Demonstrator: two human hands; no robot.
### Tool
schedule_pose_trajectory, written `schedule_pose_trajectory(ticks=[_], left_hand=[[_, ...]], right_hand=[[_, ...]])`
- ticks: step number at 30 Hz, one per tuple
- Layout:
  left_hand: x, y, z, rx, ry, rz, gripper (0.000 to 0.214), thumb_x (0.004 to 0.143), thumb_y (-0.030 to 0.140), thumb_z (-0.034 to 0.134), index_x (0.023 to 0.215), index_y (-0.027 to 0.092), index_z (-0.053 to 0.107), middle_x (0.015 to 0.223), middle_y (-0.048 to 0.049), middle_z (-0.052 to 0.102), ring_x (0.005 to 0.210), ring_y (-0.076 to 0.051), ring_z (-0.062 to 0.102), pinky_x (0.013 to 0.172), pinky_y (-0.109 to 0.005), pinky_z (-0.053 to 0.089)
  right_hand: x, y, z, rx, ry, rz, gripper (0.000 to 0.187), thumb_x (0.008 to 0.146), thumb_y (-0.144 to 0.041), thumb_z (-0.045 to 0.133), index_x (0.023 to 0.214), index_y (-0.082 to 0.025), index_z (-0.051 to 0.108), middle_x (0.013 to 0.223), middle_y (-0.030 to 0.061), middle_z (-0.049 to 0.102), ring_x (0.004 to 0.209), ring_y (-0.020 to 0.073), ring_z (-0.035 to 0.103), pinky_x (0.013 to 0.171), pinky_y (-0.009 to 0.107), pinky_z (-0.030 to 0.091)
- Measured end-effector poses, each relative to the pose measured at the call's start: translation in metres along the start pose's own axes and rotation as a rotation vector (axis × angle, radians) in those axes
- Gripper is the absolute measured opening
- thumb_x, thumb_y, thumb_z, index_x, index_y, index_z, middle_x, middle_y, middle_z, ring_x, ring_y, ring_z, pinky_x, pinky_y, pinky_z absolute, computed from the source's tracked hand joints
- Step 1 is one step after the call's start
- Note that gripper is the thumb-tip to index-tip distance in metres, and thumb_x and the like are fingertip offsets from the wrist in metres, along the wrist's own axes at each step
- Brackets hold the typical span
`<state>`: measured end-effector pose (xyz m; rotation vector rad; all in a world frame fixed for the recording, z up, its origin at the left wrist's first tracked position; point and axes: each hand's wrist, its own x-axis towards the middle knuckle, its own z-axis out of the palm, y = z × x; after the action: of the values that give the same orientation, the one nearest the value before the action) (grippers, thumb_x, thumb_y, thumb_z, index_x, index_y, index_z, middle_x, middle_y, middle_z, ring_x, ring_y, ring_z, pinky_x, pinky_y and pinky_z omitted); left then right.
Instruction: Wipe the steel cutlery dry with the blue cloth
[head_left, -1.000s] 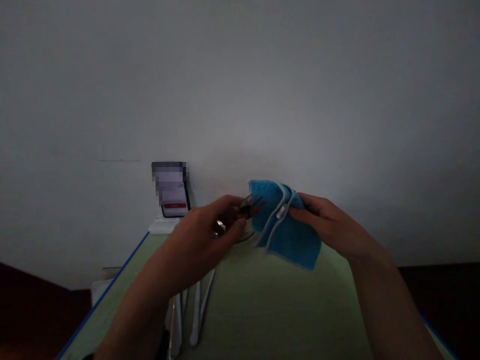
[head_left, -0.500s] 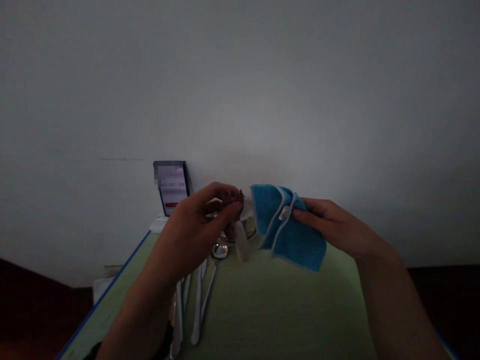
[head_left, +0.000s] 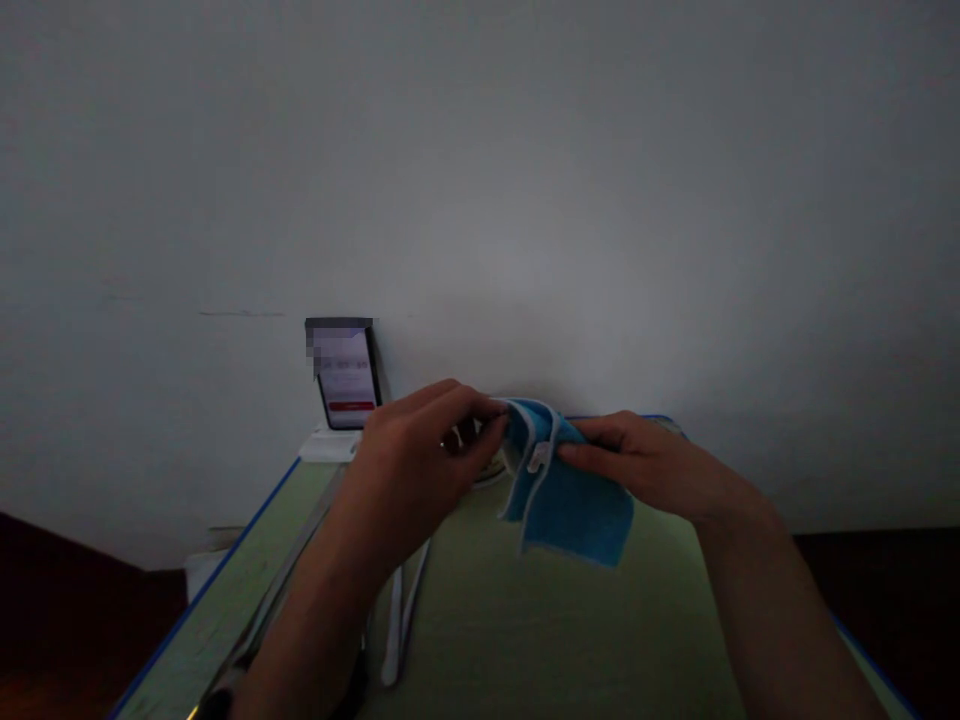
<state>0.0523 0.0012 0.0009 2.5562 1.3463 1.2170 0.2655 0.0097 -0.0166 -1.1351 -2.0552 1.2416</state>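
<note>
A blue cloth (head_left: pixel 581 510) with pale edging and a small white label hangs folded above the table. My right hand (head_left: pixel 637 460) grips its right side, thumb in front. At the cloth's upper left edge, my left hand (head_left: pixel 427 450) has its thumb and fingertips pinched together on the fabric. Behind the left hand, part of a round dish (head_left: pixel 491 475) shows, mostly hidden. Below that hand lie slim metal cutlery handles (head_left: pixel 393 630), their upper ends covered by the hand.
A phone (head_left: pixel 346 375) with a lit screen leans upright on a white stand (head_left: pixel 326 445) at the table's back left corner. The green table (head_left: pixel 555 640) has a blue edge and meets a pale wall (head_left: pixel 480 180). A long, blurred strip (head_left: pixel 300 550) lies along the left side.
My left hand has moved right to the cloth's edge; the blurred brownish and whitish shapes at its fingers no longer show. My right hand has brought the cloth left and slightly down.
</note>
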Motion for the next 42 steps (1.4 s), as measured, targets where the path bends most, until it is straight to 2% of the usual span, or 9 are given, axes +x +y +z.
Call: schedule_pose_trajectory(ticks=[3, 9, 11, 13, 16, 20, 23, 32, 42], left_hand=[[-0.001, 0.005, -0.001, -0.044, 0.041, 0.050, 0.007, 0.077, 0.023, 0.057, 0.078, 0.019, 0.063, 0.072, 0.0015, 0.066, 0.061, -0.010, 0.059, 0.056, -0.020, 0.046], [0.000, 0.016, -0.001, -0.235, 0.243, -0.196, 0.008, 0.076, 0.025, 0.058, 0.075, 0.017, 0.056, 0.072, 0.0013, 0.065, 0.058, -0.009, 0.061, 0.053, -0.019, 0.050], [0.000, 0.016, -0.001, -0.221, 0.255, -0.219, 0.010, 0.077, 0.026, 0.057, 0.074, 0.017, 0.053, 0.072, 0.0010, 0.064, 0.059, -0.010, 0.061, 0.053, -0.019, 0.050], [0.001, 0.013, -0.003, -0.158, 0.172, -0.196, 0.011, 0.077, 0.027, 0.056, 0.075, 0.017, 0.053, 0.071, 0.0012, 0.063, 0.059, -0.009, 0.059, 0.053, -0.019, 0.048], [0.001, 0.007, -0.011, -0.064, -0.047, -0.134, 0.016, 0.078, 0.033, 0.054, 0.075, 0.017, 0.053, 0.067, 0.0018, 0.062, 0.055, -0.009, 0.055, 0.049, -0.020, 0.042], [-0.001, 0.000, -0.016, 0.025, -0.291, -0.061, 0.027, 0.086, 0.037, 0.041, 0.069, 0.017, 0.050, 0.053, 0.0048, 0.052, 0.045, -0.007, 0.046, 0.044, -0.020, 0.031], [-0.002, -0.003, -0.013, 0.058, -0.389, -0.036, 0.027, 0.088, 0.038, 0.037, 0.075, 0.018, 0.051, 0.057, 0.0040, 0.052, 0.050, -0.009, 0.048, 0.046, -0.021, 0.030], [-0.005, 0.011, 0.000, 0.108, -0.473, 0.041, 0.036, 0.091, 0.037, 0.027, 0.078, 0.020, 0.057, 0.064, 0.0014, 0.058, 0.059, -0.013, 0.054, 0.056, -0.026, 0.031], [0.002, 0.006, -0.009, 0.097, -0.502, 0.098, 0.037, 0.090, 0.038, 0.030, 0.072, 0.018, 0.054, 0.056, 0.0027, 0.052, 0.051, -0.010, 0.048, 0.050, -0.023, 0.029]], right_hand=[[0.002, 0.000, 0.001, -0.034, 0.026, -0.042, 0.032, 0.082, -0.044, 0.042, 0.094, -0.021, 0.061, 0.083, -0.0001, 0.061, 0.070, 0.0133, 0.054, 0.063, 0.026, 0.043], [0.006, -0.011, 0.017, -0.086, 0.133, -0.229, 0.027, 0.083, -0.039, 0.043, 0.098, -0.020, 0.055, 0.086, 0.0001, 0.058, 0.076, 0.0121, 0.052, 0.066, 0.023, 0.042], [0.006, -0.016, 0.021, -0.155, 0.209, -0.248, 0.025, 0.082, -0.040, 0.046, 0.092, -0.019, 0.054, 0.082, -0.0003, 0.056, 0.071, 0.0107, 0.050, 0.062, 0.022, 0.041], [0.003, -0.019, 0.021, -0.253, 0.255, -0.236, 0.024, 0.080, -0.042, 0.047, 0.083, -0.019, 0.053, 0.073, -0.0018, 0.054, 0.064, 0.0093, 0.047, 0.056, 0.021, 0.038], [-0.001, -0.021, 0.017, -0.397, 0.254, -0.182, 0.028, 0.080, -0.046, 0.046, 0.074, -0.019, 0.052, 0.063, -0.0034, 0.051, 0.056, 0.0084, 0.046, 0.050, 0.020, 0.035], [-0.006, -0.022, 0.013, -0.520, 0.223, -0.099, 0.034, 0.077, -0.052, 0.046, 0.080, -0.021, 0.057, 0.063, -0.0033, 0.057, 0.053, 0.0088, 0.049, 0.049, 0.021, 0.034], [-0.008, -0.023, 0.012, -0.582, 0.183, -0.101, 0.033, 0.077, -0.051, 0.047, 0.086, -0.022, 0.059, 0.068, -0.0026, 0.061, 0.057, 0.0098, 0.053, 0.053, 0.023, 0.035], [-0.011, -0.030, 0.016, -0.596, 0.139, -0.149, 0.026, 0.081, -0.044, 0.045, 0.080, -0.020, 0.058, 0.067, -0.0019, 0.060, 0.060, 0.0101, 0.053, 0.056, 0.023, 0.033], [-0.006, -0.031, 0.016, -0.594, 0.087, -0.193, 0.026, 0.083, -0.043, 0.043, 0.083, -0.021, 0.057, 0.070, -0.0025, 0.061, 0.061, 0.0096, 0.054, 0.056, 0.022, 0.033]])
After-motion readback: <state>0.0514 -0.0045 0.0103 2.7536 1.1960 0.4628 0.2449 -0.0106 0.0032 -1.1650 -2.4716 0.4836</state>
